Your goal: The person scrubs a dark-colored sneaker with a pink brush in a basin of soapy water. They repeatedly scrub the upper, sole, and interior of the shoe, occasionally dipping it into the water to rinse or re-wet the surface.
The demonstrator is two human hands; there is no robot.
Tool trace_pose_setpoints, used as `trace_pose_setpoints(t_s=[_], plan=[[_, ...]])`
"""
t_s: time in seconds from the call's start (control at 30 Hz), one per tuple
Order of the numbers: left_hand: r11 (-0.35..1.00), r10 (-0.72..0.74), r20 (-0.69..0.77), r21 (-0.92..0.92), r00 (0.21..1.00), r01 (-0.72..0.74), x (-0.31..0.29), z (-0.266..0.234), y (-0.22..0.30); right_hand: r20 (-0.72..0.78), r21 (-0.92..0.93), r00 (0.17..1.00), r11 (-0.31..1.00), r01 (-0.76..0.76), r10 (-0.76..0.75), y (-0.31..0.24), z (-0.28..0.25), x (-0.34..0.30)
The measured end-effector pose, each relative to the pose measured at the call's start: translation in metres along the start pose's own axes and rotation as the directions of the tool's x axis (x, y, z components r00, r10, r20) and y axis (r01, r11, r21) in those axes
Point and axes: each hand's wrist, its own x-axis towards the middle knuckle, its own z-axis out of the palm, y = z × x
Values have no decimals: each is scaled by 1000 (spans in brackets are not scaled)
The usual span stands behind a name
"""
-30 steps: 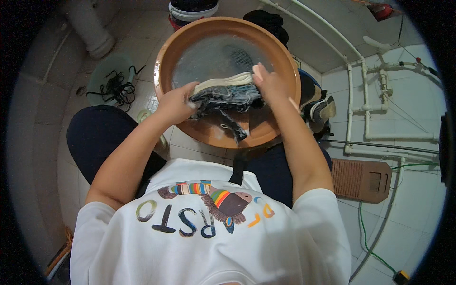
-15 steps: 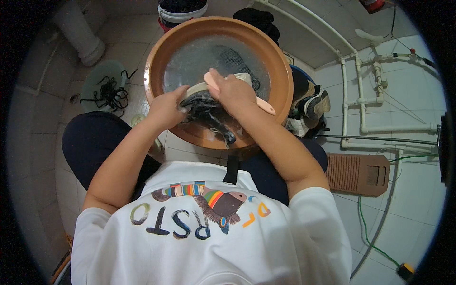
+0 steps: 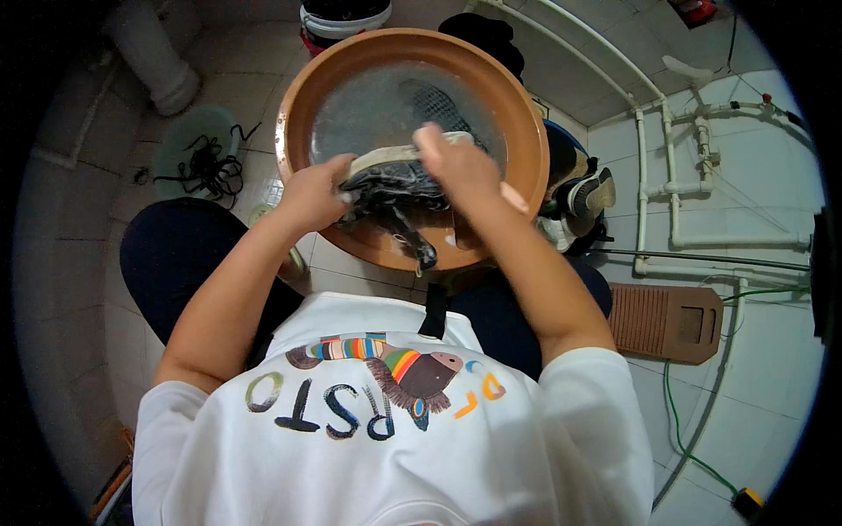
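A large orange-brown basin [image 3: 286,123] of cloudy water stands between my knees. Over its near side, my left hand [image 3: 316,195] grips one end of a wet dark shoe [image 3: 396,182] with a pale sole edge and suds on its upper. My right hand [image 3: 460,171] is closed around a pink brush [image 3: 514,198] at the shoe's other end; the handle's end shows past the hand, and the bristles are hidden. Another dark shoe [image 3: 438,107] lies partly under the water at the basin's far side, its patterned sole up.
To the left, a pale green basin [image 3: 164,151] holds black laces [image 3: 210,172]. More shoes [image 3: 586,197] are piled close on the right, by a blue tub. A brown washboard [image 3: 667,323] lies on the tiles near my right knee. White pipes [image 3: 643,175] run along the right wall.
My right hand and the brush have moved a little to the right along the shoe. My left hand keeps its hold, and the whole view has shifted slightly.
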Motion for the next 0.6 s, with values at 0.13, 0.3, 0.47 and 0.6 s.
trace_pose_setpoints(t_s=[0.13,0.3,0.47,0.6], plan=[[999,-43,25,1,999,43,2,-8,11,55,38,978,978,-203,201,43,0,13],[997,-74,33,11,997,73,3,-6,11,13,98,994,989,107,-109,-38,-19,-28],[1000,21,-39,9,999,-20,4,-1,8,-1,68,973,971,-229,230,54,8,11],[995,-44,-13,91,999,45,4,-3,20,112,189,975,968,168,-191,-22,-17,-18]])
